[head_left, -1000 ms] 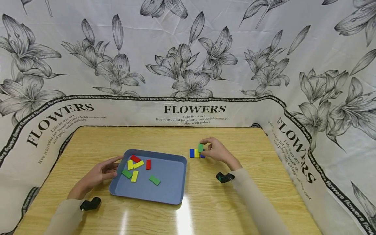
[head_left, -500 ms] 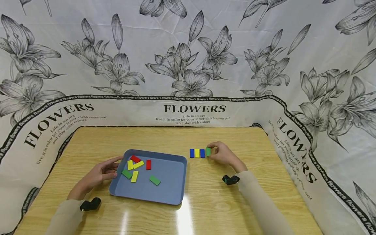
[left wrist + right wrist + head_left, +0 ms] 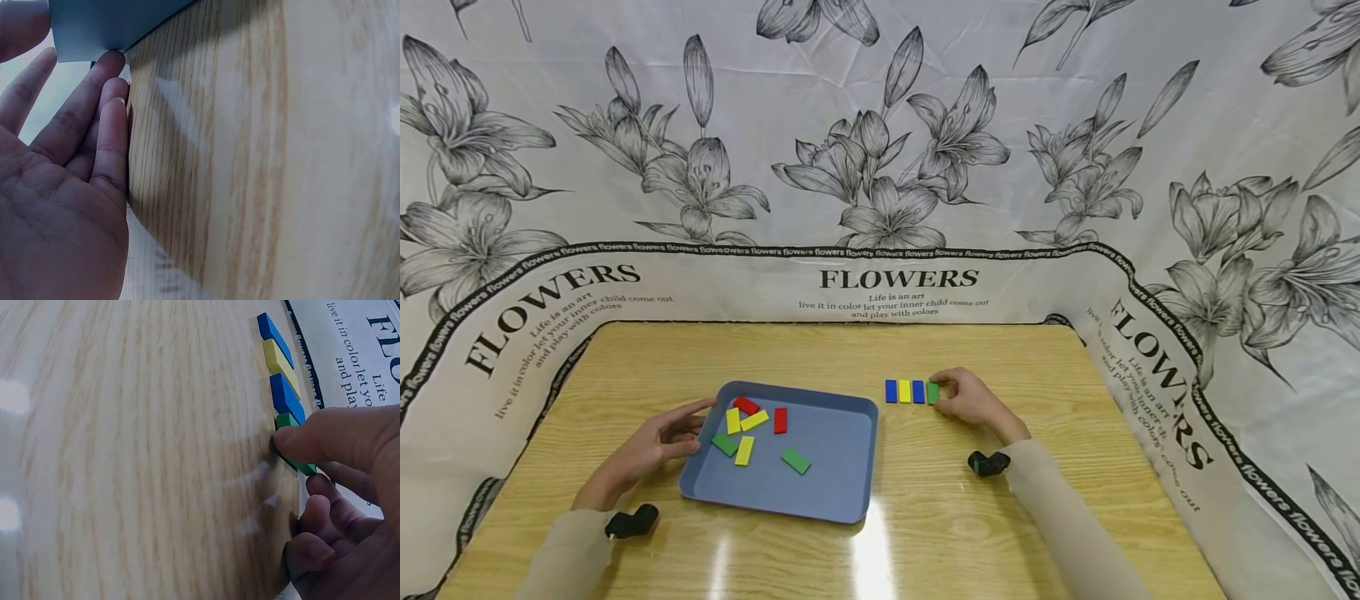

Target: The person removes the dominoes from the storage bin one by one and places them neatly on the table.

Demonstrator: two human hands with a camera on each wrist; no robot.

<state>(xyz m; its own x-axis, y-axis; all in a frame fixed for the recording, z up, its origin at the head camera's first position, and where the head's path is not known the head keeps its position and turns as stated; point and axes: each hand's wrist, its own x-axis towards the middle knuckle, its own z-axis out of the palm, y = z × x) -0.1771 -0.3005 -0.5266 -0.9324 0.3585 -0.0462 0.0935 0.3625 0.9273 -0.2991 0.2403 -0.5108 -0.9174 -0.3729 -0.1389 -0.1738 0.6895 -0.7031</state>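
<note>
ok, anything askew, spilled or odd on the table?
Nothing looks spilled or damaged. Mild oddity only: the tray sits slightly skewed to the back edge of the table, and its loose blocks lie at mixed angles, unlike the straight row of four blocks by the right hand.

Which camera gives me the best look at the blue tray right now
The head view: it shows the tray almost whole, with red, yellow and green blocks inside and the left hand at its side. The left wrist view catches only part of its outside at the top; the right wrist view shows none.
</note>
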